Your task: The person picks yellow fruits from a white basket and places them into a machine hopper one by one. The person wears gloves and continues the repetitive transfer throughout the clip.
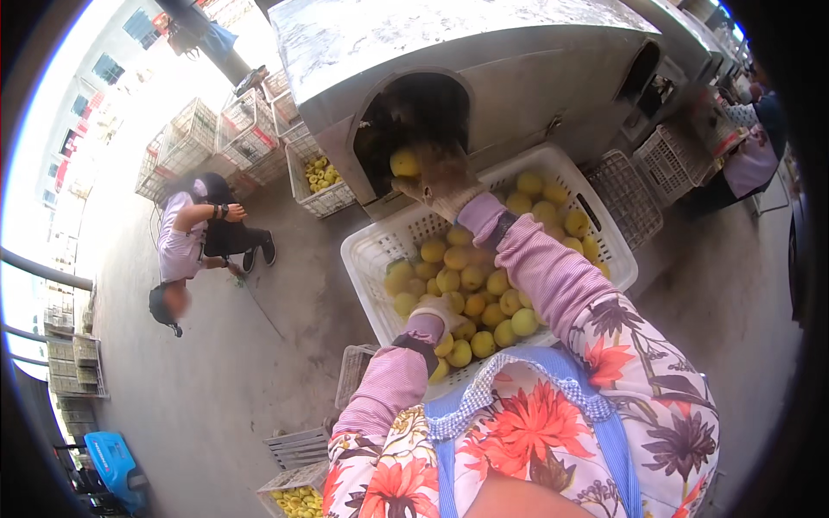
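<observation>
A white plastic crate [359, 249] full of whole yellow peaches [473, 277] sits in front of me. My right hand [443, 181], in a pale glove, reaches over it to the arched opening [414, 107] of a metal machine [537, 84]. A yellow peach [405, 163] is held at its fingertips, at the mouth of the dark opening. Down in the near left part of the crate, my left hand [440, 311], also gloved, rests among the peaches. Its fingers are partly hidden, so whether they grip one is unclear.
A crate of cut yellow fruit [322, 176] stands left of the machine, near stacked crates [194, 133]. Another person [188, 233] is on the floor area at left. More crates [625, 194] and a person [751, 155] are at right. Cut fruit [298, 502] fills a crate at lower left.
</observation>
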{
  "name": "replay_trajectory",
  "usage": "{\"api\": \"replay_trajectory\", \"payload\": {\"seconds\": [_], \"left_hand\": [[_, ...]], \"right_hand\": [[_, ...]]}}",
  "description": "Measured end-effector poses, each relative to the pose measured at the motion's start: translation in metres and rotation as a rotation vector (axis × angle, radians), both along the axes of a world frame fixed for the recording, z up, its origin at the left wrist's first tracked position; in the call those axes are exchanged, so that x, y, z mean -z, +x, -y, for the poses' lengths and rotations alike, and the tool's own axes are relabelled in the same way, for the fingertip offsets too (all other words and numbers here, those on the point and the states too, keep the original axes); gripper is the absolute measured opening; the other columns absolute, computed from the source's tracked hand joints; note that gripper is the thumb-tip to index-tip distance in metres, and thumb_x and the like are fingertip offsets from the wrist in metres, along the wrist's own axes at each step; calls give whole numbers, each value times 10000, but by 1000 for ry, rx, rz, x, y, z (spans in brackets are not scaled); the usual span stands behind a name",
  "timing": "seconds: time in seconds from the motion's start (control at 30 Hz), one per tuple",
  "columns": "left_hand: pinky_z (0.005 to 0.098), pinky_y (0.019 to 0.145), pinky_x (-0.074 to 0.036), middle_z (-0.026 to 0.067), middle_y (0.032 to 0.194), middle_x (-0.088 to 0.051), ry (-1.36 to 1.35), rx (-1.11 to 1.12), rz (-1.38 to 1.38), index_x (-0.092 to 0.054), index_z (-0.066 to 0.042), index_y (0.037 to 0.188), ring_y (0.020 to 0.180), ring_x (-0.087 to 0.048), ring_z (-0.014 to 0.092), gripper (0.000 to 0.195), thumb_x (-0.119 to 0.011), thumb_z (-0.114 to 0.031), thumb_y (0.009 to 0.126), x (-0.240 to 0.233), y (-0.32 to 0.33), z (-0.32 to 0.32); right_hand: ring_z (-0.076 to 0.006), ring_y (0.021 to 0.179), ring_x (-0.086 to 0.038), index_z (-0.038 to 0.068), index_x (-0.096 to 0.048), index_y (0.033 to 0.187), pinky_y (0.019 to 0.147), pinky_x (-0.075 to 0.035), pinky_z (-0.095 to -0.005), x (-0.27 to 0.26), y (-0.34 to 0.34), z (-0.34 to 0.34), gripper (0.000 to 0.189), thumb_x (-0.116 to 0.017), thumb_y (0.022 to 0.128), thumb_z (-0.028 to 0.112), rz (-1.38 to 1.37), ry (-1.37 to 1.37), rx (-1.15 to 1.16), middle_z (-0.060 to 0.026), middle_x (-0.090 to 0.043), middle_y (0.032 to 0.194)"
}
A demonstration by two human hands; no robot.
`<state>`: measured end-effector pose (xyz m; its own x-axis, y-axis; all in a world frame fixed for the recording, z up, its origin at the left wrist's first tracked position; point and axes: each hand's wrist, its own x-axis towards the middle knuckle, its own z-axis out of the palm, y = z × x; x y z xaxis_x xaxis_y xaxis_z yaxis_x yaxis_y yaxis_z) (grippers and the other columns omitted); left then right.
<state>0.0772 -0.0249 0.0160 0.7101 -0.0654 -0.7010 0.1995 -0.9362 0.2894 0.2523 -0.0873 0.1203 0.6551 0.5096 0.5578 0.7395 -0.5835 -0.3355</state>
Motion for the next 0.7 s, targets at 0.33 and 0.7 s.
{"api": "replay_trajectory", "payload": {"seconds": [0.33,0.7], "left_hand": [[443,969,-499,262,1266,-573,21,-106,161,-505,-69,1312,1171,-589,415,622,-727,-300,780,76,-2,18],[414,872,-536,122,1321,-551,-1032,-820,101,-505,-91,1393,1101,-622,302,509,-621,-164,902,41,-1,3]], "right_hand": [[-323,1082,-659,142,-620,1285,961,-510,-432,-54,56,-24,461,-586,932,437,-294,-375,12,-116,-689,1162],[-255,1060,-667,165,-636,1221,875,-519,-386,52,-51,195,378,-677,862,277,-444,-1101,0,-64,-696,1128]]}}
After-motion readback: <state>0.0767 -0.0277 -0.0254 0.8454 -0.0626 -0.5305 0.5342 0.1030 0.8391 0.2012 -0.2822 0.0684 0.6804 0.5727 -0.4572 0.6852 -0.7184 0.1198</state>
